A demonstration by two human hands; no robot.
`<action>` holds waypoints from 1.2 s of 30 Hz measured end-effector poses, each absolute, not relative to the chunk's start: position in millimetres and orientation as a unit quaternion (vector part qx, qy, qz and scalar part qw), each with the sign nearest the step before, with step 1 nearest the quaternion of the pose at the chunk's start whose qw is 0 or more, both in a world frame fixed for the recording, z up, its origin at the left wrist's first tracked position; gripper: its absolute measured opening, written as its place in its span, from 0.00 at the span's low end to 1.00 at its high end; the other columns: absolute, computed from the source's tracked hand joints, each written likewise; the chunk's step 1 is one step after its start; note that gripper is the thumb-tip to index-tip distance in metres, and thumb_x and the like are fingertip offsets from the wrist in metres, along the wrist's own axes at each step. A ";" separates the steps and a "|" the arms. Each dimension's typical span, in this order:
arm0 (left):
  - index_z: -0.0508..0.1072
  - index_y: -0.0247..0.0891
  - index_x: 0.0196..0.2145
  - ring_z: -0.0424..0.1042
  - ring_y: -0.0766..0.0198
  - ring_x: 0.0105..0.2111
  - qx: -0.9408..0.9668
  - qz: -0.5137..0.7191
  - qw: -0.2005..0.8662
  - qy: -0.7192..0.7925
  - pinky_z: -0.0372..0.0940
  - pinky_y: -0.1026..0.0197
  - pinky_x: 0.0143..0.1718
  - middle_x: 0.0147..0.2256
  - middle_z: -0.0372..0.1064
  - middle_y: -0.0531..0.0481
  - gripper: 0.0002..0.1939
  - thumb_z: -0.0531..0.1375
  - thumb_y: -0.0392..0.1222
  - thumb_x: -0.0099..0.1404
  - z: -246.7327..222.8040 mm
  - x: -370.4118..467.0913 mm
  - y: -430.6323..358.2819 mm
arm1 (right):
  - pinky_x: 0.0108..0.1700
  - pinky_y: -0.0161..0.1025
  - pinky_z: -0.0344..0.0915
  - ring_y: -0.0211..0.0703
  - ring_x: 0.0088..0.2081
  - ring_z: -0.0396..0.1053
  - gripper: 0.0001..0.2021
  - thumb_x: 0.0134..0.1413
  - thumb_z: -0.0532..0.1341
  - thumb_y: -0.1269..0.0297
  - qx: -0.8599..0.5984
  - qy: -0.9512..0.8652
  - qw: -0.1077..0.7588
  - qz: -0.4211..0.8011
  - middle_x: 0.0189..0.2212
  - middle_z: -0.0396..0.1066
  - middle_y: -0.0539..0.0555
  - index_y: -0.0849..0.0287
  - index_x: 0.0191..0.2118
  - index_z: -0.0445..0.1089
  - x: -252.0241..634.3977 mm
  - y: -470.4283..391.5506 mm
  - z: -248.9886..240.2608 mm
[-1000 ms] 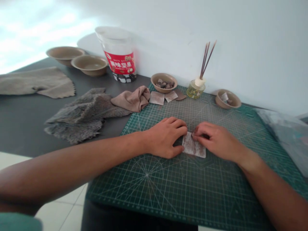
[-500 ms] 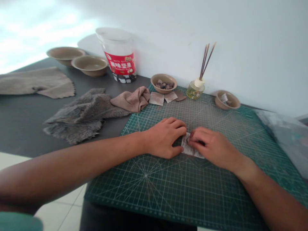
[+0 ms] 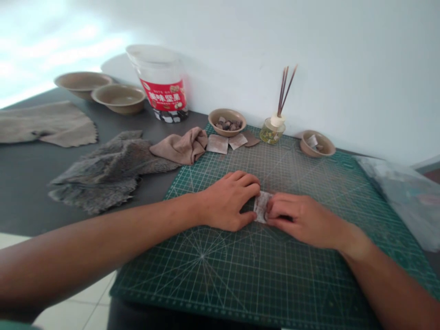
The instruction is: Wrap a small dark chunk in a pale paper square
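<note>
A small whitish patch with greyish mottling [image 3: 261, 207] lies flat on the green cutting mat [image 3: 220, 275]. My left hand [image 3: 232, 201] rests at its left edge, thumb and forefinger holding down the two corners on that side. From the right, my right hand [image 3: 292, 215] is closed, its bent fingertips and thumb pressed together on the patch. They cover its right part, and whatever they pinch is hidden.
Behind are a bowl of brownish pieces [image 3: 227, 113], flat squares [image 3: 217, 144], a reed diffuser [image 3: 272, 131] and another small bowl [image 3: 318, 152]. Left lie grey furry cloth [image 3: 99, 169], brown cloth [image 3: 182, 146], two bowls [image 3: 118, 101] and a plastic tub [image 3: 165, 94]. A plastic bag [image 3: 402, 188] lies right.
My right hand's fingertips have shifted lower on the patch and cover more of its right side. My left hand stays at the left edge. The whole view has shifted slightly.
</note>
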State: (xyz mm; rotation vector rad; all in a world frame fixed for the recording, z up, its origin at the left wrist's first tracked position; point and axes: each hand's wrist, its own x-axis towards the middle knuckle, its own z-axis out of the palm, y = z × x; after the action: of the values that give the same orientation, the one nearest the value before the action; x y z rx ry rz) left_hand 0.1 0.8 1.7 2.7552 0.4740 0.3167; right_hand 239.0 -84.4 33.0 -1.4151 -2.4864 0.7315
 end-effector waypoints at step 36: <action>0.70 0.39 0.48 0.62 0.45 0.59 0.965 0.114 0.165 0.169 0.60 0.43 0.61 0.59 0.63 0.41 0.18 0.62 0.51 0.65 1.1 0.7 -1.7 | 0.42 0.39 0.64 0.41 0.38 0.71 0.07 0.67 0.60 0.67 -0.475 -0.845 0.083 0.231 0.36 0.72 0.50 0.56 0.34 0.70 237.1 -78.9 30.1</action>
State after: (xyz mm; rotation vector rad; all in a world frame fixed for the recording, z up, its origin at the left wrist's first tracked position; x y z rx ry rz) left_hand 0.7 -1.7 1.1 2.7499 0.4813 0.3245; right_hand 237.1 -78.9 30.1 -1.4175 -2.5237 0.6884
